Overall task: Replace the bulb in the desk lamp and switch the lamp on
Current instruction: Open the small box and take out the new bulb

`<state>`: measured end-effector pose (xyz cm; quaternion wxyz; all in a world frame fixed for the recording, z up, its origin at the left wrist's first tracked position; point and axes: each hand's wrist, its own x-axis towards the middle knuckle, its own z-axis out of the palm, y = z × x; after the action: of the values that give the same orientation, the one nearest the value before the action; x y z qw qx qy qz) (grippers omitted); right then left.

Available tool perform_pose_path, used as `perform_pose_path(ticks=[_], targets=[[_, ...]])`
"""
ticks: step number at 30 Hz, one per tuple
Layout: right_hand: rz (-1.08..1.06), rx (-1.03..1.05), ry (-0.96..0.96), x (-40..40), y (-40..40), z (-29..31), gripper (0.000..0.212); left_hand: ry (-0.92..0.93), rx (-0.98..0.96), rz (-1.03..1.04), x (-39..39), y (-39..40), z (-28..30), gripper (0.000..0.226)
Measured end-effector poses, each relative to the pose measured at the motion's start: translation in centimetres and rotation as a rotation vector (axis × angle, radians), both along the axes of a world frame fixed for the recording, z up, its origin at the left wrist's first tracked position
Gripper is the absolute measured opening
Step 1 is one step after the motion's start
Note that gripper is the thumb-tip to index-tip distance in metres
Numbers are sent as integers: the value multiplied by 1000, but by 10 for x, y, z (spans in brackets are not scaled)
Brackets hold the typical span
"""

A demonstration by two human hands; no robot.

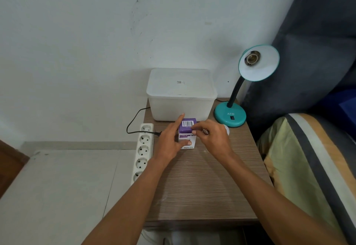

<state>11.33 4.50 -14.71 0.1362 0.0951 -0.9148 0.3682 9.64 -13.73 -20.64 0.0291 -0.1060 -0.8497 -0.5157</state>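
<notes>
Head view shows your left hand [170, 138] gripping the purple-and-white bulb box [187, 136] on the wooden worktop [202, 183], index finger stretched up past its lid and thumb pressed on the front, while your right hand [212, 137] pinches the edge of the open purple flap between thumb and fingers [193, 129]. The box sits just in front of the white plastic container [182, 94], and the teal desk lamp [248, 82] stands at the right rear corner, its shade tilted toward you with the socket [252, 58] bare. A white power strip [143, 150] lies along the worktop's left edge, with the lamp's black plug [158, 133] in it.
</notes>
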Motion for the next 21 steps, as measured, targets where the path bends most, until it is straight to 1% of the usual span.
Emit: perform_pose_path(ticks=[3,8,10,13,17,19,21], targets=[[4,-32,-11,0,2,-2,18,13,-8,2,1,1,-1,105],[5,-29,-15,0,2,-2,17,31,-10,-1,3,1,0,103],[13,-24,-16,1,3,-2,18,61,-18,-17,5,2,1,96],[22,-29,-36,2,3,0,18,133,-84,-20,8,2,-1,80],[20,-43,-55,7,1,6,22,122,-92,-16,7,3,-3,75],[18,-114,-107,9,4,6,30,93,-70,-14,5,3,-3,75],[-31,-221,-182,9,6,6,31,72,-42,9,5,3,-3,74]])
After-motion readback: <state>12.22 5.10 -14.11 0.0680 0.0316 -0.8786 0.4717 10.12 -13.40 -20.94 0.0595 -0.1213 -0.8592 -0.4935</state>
